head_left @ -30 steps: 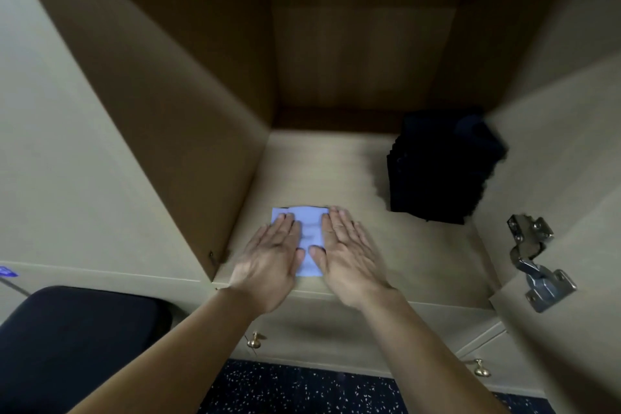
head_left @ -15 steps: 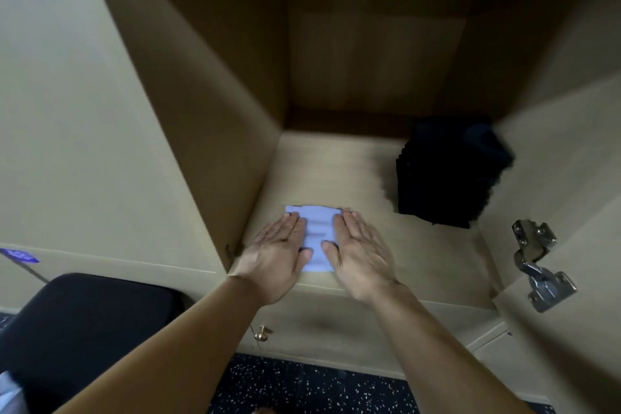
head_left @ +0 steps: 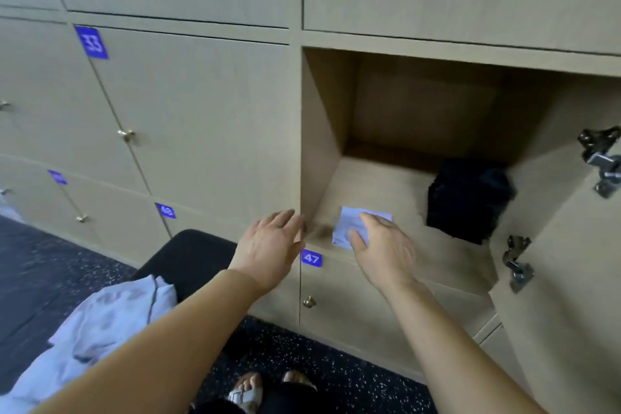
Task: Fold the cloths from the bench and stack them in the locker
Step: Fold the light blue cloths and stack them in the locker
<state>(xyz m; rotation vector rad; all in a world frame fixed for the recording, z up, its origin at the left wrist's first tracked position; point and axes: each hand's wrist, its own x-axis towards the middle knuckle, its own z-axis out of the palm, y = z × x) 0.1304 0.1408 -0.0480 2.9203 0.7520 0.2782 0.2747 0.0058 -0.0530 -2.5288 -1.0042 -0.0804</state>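
There's the folded pale-blue cloth [head_left: 346, 225] on the open locker [head_left: 322, 144] floor, right of centre, my right hand [head_left: 386, 249] over it, fingers loose and apart. My left hand [head_left: 268, 245], fingers straight, holds nothing, mid-frame. More cloths [head_left: 100, 323] heaped on the counter [head_left: 198, 245], lower left.

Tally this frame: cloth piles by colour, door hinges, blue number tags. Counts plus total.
Light blue cloth: 2 (folded cloth in locker, loose heap on bench)
Dark cloth: 1 (stack in locker)
Hinges: 2
Blue number tags: 4
Total: 9
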